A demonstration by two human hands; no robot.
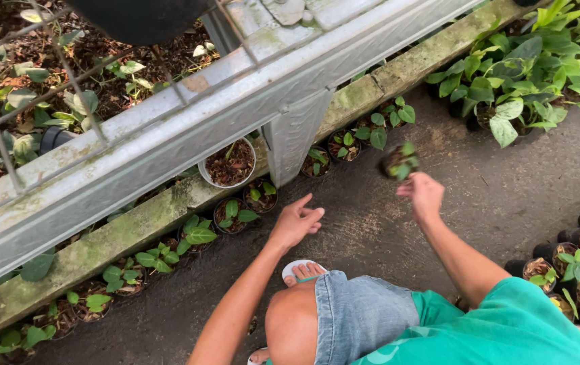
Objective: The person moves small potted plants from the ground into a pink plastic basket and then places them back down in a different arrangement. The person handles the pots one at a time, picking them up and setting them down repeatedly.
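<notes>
Ground [493, 203] of dark, damp concrete carries the work. The person squats beside a mossy concrete kerb [121, 236], one sandalled foot [301, 271] showing below the knee.

Right hand [423, 194] is raised clear of the ground, fingers closed, gripping a small black pot [398, 162] with a green seedling; pot is tilted and blurred.

Left hand [297, 222] hangs loosely open, fingers half spread, holding nothing, just above the ground near the potted seedlings [232, 215] lined along the kerb.

A white pot [228, 164] of soil stands against the kerb, beside a grey metal post [295, 132] supporting a raised mesh bench [134, 135]. Larger leafy plants [533, 67] stand top right; further black pots [574, 260] at the right edge.
</notes>
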